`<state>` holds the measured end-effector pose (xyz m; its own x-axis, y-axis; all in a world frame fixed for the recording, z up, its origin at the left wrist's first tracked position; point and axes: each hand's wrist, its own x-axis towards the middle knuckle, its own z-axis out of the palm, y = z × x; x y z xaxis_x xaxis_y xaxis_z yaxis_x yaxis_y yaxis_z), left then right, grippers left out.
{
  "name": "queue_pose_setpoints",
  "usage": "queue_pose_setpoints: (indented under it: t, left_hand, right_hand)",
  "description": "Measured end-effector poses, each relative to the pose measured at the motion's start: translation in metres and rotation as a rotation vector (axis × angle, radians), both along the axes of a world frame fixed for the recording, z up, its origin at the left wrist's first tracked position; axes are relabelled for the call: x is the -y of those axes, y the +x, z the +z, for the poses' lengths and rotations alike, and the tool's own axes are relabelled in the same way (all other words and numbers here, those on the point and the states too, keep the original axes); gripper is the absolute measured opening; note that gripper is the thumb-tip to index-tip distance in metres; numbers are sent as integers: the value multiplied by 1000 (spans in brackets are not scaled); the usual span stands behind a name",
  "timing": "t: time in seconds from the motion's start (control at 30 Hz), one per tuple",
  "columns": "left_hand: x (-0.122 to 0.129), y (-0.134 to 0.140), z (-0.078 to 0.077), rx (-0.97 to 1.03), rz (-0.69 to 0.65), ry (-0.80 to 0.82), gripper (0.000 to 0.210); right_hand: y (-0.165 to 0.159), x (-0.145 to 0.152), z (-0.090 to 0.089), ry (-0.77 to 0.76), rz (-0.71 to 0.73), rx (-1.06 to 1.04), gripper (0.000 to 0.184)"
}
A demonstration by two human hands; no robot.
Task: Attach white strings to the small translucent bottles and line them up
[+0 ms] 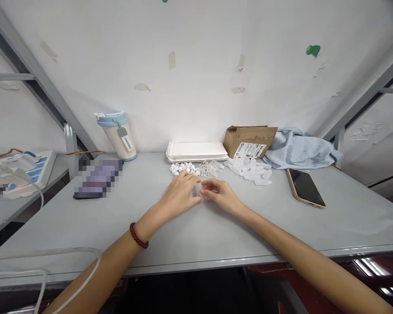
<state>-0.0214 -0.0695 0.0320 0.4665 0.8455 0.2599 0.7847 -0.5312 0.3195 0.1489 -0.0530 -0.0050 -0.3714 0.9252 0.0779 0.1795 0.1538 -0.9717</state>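
Observation:
Between my two hands is a small translucent plastic piece (pixel 198 189), partly covered by fingers. My left hand (pixel 180 194) pinches it from the left, thumb below and fingers above. From the right, my right hand (pixel 222 196) closes thumb and fingertips on its other side. Just beyond my left fingers lies a pile of small white caps (pixel 184 168). Thin white plastic pieces (pixel 210 168) are heaped beside the caps. Farther right are several flat translucent plastic pieces (pixel 249 169), loosely spread and overlapping.
A white tray (pixel 196 151) stands against the wall, with a cardboard box (pixel 249 141) and light blue cloth (pixel 298 148) right of it. A phone (pixel 305 187) lies at right. At left are a tumbler (pixel 118 137), a blurred flat object (pixel 98 179) and a cable (pixel 68 250).

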Motion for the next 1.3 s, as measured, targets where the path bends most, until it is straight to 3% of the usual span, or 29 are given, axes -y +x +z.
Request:
queue_pose_setpoints:
  t: [0.13,0.3,1.3]
  left_hand:
    - [-3,-5,-2,12,22,-106,37]
    - [-4,-8,-4,13,2,-117,35]
    - [0,-19,7,-50,-35,-222,36]
  right_hand:
    - [1,-1,-2,81,32,144,26]
    - [1,-1,-1,105,38,203,26]
    - [3,4,6,53,178,124,23]
